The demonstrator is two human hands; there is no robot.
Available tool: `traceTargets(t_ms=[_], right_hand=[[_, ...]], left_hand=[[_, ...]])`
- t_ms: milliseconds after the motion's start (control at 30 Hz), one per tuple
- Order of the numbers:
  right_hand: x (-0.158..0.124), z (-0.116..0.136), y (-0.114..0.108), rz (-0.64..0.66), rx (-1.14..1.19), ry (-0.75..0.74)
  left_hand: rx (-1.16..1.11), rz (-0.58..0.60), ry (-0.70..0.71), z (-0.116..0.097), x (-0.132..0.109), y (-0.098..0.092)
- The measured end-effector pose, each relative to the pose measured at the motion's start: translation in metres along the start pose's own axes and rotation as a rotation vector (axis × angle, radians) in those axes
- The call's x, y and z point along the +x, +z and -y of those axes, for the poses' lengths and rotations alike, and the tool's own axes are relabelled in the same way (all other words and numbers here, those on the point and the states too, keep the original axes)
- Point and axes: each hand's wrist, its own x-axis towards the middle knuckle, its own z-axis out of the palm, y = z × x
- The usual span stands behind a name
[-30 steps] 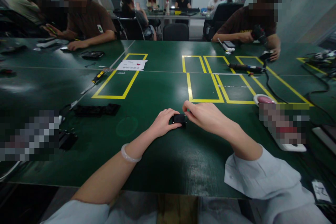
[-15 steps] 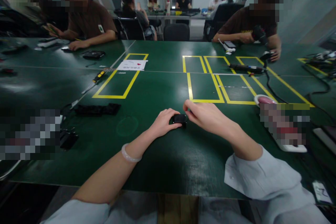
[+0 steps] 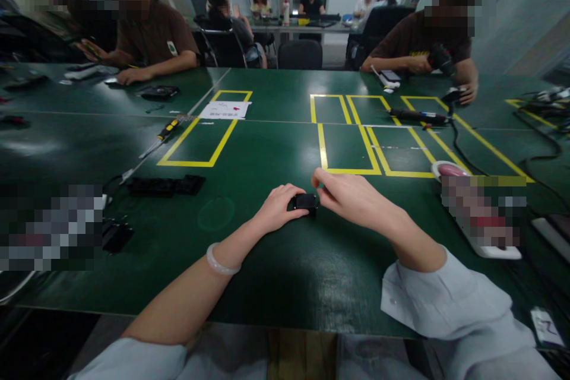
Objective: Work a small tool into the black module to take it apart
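Note:
A small black box-shaped piece (image 3: 305, 202) lies on the green table (image 3: 276, 273) in front of me. Around its left end my left hand (image 3: 280, 209) is closed, thumb on the near side and fingers on the far side. Close to the piece's right end, my right hand (image 3: 342, 193) has its fingers curled together in a pinch. Whatever those fingertips hold, if anything, is too small or hidden to make out. Left of my hands rests a long black part (image 3: 165, 185).
Yellow tape rectangles (image 3: 351, 171) mark the table beyond my hands. A yellow-and-black screwdriver (image 3: 169, 129) lies left, near a white paper sheet (image 3: 224, 110). At right sit a black pen-shaped electric tool (image 3: 418, 116) with a cable and a white tray (image 3: 496, 251). Two co-workers sit opposite.

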Motion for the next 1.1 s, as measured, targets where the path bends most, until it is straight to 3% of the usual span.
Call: traceTargets(t_ms=[200, 1100], right_hand=[[0.0028, 0.0007, 0.0016, 0.021, -0.059, 0.063], [0.0015, 0.0023, -0.0006, 0.028, -0.030, 0.021]], left_hand=[[0.006, 0.000, -0.015, 0.0003, 0.0000, 0.0005], [0.002, -0.001, -0.011, 0.0005, 0.0001, 0.0012]])
